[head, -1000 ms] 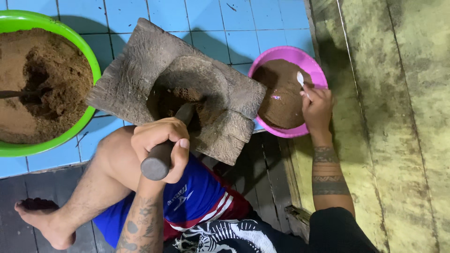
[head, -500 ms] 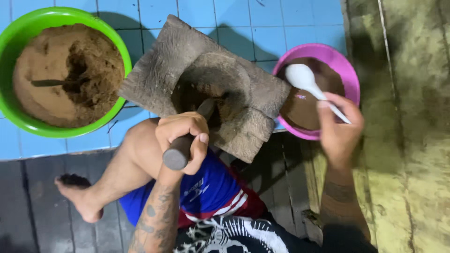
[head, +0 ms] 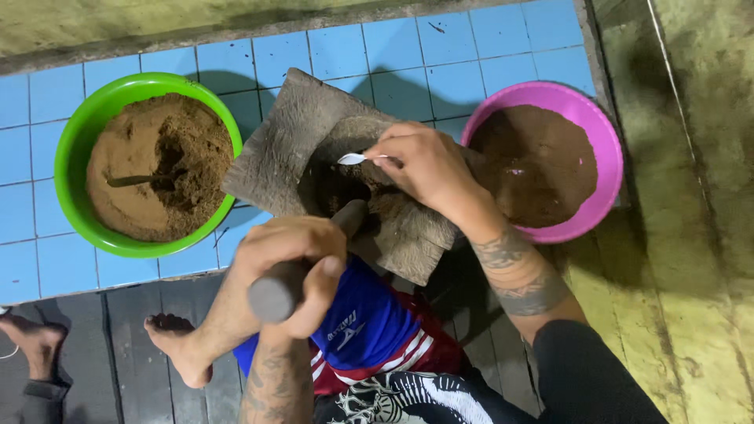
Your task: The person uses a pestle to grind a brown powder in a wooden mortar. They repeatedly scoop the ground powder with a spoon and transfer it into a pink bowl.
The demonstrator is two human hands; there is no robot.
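No packages, labels, signs or screens are showing anywhere in this view. The nearest thing to a label is a small white printed mark (head: 343, 327) sitting on the blue panel of the person's shorts (head: 369, 326), low in the middle of the picture; it is lying slanted, and red and white stripes are running along the cloth just beside it.
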